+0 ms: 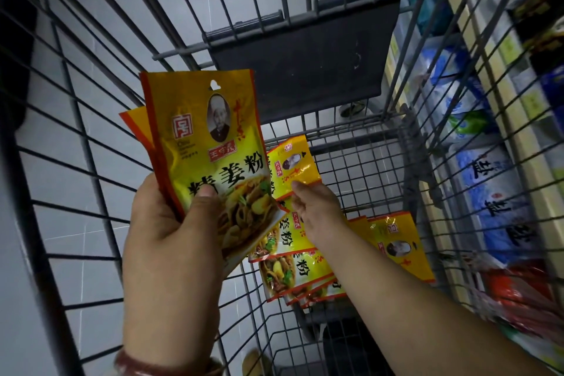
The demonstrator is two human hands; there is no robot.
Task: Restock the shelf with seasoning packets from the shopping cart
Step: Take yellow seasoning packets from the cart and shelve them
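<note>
Two hands in frame over a grey wire shopping cart; left hand grips a small fan of yellow foil seasoning packets with red edges, thumb pressed on the front of the top packet, fingers curled behind; at least two packets in that stack, one more corner poking out on the left; held upright above the cart, front face toward camera, printed portrait and red seal visible. Right hand reaches down into the cart, fingers bent and touching another yellow packet at its lower edge; whether it actually pinches that packet, cannot tell, fingertips partly hidden. More of the same yellow packets lie overlapping on the cart's wire floor, under and beside the right forearm. Dark folded child-seat flap hangs at the far end of the cart. Store shelf runs along the right side just beyond the cart wall, stocked with blue-and-white bags and red packs lower down; blurred. Reddish-brown bead bracelet on the left wrist.
</note>
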